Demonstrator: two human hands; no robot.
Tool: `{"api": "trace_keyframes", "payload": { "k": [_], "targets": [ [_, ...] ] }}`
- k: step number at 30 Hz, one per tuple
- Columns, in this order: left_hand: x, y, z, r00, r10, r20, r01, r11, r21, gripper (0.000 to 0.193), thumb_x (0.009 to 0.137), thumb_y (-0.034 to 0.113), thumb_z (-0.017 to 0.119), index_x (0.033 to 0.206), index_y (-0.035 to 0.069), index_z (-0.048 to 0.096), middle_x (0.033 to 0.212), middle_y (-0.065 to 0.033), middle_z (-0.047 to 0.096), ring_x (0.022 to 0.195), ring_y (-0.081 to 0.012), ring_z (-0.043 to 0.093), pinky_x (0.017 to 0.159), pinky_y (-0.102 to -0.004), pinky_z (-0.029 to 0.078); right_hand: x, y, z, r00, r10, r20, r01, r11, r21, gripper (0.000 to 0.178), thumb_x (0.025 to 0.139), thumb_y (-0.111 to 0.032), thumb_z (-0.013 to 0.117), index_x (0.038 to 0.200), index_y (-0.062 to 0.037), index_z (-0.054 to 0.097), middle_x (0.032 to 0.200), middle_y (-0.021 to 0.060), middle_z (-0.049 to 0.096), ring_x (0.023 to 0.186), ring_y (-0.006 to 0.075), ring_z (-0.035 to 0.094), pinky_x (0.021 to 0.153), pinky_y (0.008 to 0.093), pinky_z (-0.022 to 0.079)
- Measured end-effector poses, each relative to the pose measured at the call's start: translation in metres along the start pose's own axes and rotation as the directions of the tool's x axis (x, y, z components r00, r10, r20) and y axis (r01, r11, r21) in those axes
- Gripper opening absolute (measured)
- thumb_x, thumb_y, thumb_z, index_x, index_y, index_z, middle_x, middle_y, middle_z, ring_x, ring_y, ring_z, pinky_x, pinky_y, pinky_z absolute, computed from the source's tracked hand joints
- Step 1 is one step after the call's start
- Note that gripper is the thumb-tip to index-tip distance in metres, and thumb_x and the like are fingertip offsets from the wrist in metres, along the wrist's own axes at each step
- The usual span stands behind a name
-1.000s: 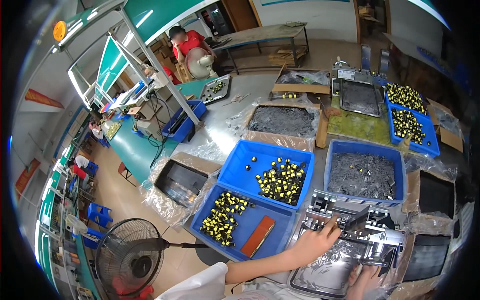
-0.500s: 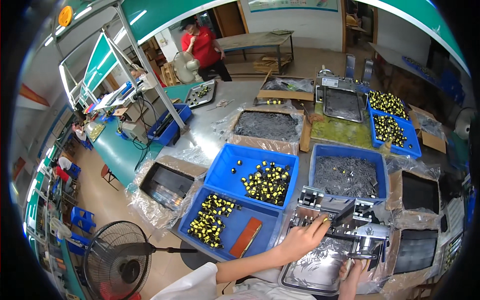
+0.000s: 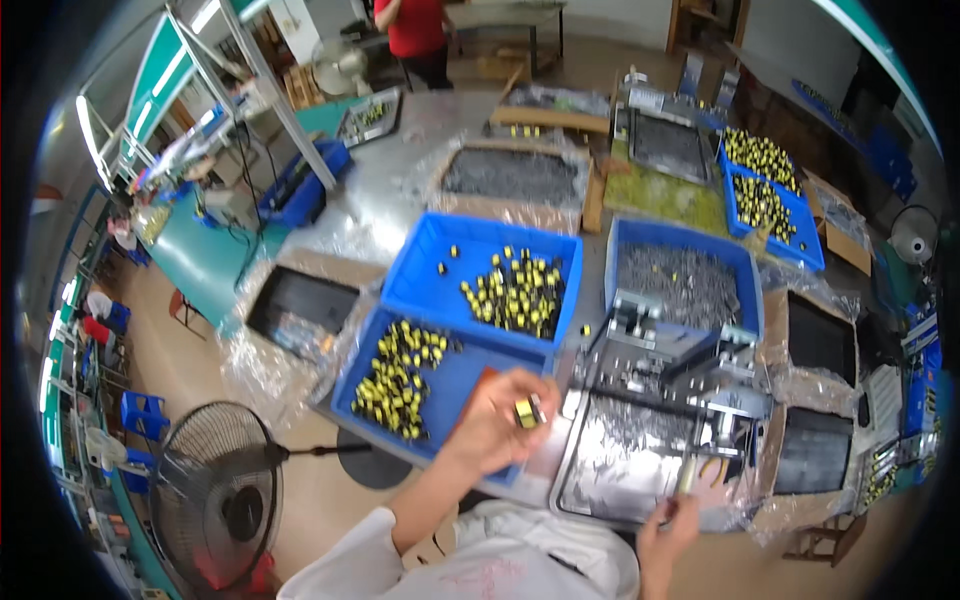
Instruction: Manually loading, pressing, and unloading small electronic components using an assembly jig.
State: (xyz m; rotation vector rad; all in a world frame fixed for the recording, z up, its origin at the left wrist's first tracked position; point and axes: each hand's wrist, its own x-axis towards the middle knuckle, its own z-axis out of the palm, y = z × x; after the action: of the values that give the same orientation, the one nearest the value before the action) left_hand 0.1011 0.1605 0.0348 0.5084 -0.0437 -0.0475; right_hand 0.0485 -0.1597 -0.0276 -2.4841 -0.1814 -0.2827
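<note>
Between left fingers (image 3: 530,382), partly hidden yellow-black component (image 3: 525,413)

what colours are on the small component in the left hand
Yellow and black: the small component in the left hand, seen in the head view.

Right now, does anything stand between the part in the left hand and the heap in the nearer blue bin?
In this view, the reddish-brown block, partly hidden by the left hand, lies between the held part and the heap. It rests low in the nearer blue bin, so it likely blocks nothing.
</note>
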Motion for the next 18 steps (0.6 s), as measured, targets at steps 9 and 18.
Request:
{"api": "trace_keyframes", "payload": {
  "k": [9,18],
  "targets": [
    [-0.005,0.022,-0.012,0.947,0.197,0.254,-0.151,0.970,-0.191,0.053,0.081,0.035,0.081,0.110,-0.002,0.058,0.097,-0.0112,0.051,0.067,-0.0168,0.060,0.040,-0.0214,0.052,0.054,-0.018,0.084,0.930,-0.160,0.330,0.227,0.958,-0.175,0.067,0.084,-0.019,0.075,0.143,-0.0060,0.045,0.152,0.0287,0.032,0.136,0.0498,0.034,0.112,0.0545,0.033],
    [-0.027,0.021,-0.028,0.953,0.262,0.151,-0.246,0.963,-0.111,0.052,0.083,0.036,0.081,0.114,-0.001,0.061,0.097,-0.0133,0.054,0.066,-0.0156,0.059,0.040,-0.0201,0.050,0.079,-0.013,0.089,0.917,-0.165,0.363,0.261,0.937,-0.231,0.051,0.084,-0.017,0.075,0.132,-0.0091,0.057,0.140,0.0265,0.045,0.123,0.0443,0.048,0.102,0.0508,0.044]
  ]
}}
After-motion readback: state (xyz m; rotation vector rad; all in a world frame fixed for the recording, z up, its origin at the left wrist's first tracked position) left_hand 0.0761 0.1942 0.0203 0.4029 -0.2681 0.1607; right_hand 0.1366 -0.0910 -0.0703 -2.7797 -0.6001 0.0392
